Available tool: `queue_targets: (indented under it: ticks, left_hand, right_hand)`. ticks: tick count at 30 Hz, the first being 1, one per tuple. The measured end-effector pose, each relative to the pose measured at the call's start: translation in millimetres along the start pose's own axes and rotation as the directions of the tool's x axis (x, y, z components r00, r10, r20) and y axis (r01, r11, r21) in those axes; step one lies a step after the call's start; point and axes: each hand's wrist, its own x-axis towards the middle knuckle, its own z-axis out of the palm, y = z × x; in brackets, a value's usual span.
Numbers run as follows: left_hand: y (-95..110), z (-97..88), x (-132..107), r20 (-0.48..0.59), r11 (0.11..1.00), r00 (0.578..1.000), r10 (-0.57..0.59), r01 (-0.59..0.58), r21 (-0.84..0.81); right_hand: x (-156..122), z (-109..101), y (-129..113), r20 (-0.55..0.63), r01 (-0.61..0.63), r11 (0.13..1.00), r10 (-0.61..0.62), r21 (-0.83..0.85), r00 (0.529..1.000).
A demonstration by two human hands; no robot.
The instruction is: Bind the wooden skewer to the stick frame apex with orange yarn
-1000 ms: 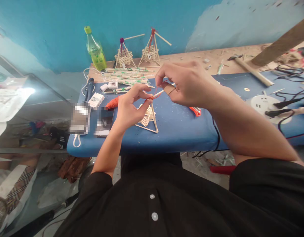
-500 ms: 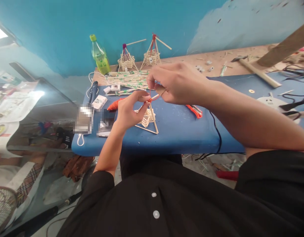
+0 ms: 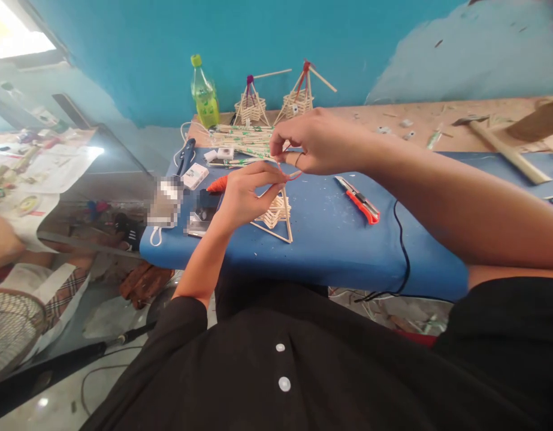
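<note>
A small pyramid frame of thin wooden sticks stands on the blue tabletop, with stacked sticks forming a basket inside it. My left hand pinches the frame's tip between thumb and fingers, hiding most of the tip. Just above and to the right, my right hand has its fingers closed on an orange string that loops around the tip. An orange cone of string lies behind my left hand, partly covered by it.
An orange utility knife lies right of the frame. Behind are wrapped chopsticks, two finished-looking stick pyramids, a green-capped bottle and a hammer. A black cable crosses the front edge. Another person sits at left.
The camera has turned left, so the objects behind sit further right, and the utility knife now shows whole. Both hands stay at the tip; the right hand has come slightly lower, nearer the left fingers.
</note>
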Motion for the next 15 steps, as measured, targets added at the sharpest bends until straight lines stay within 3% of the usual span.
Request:
queue_targets:
  ticks: [3,6,12,15]
  left_hand:
    - [1.3,-2.0,0.1,-0.017,1.0,1.0,0.001,0.0,0.03]
    - [-2.7,-7.3,0.7,0.041,0.998,0.999,0.015,-0.017,0.056]
    - [-13.0,-18.0,6.9,0.192,0.996,0.981,0.025,-0.041,0.084]
    - [-16.5,-18.8,10.4,0.203,0.994,0.979,0.03,-0.051,0.098]
  right_hand:
    - [2.0,-2.5,1.8,-0.011,0.036,0.997,-0.036,0.072,0.999]
    - [5.5,-3.9,8.3,-0.086,0.042,0.988,-0.029,0.147,0.996]
    - [15.8,-6.9,30.3,-0.014,0.305,0.951,-0.305,0.043,0.952]
    - [15.9,-5.6,29.3,-0.046,0.274,0.961,-0.273,0.022,0.961]
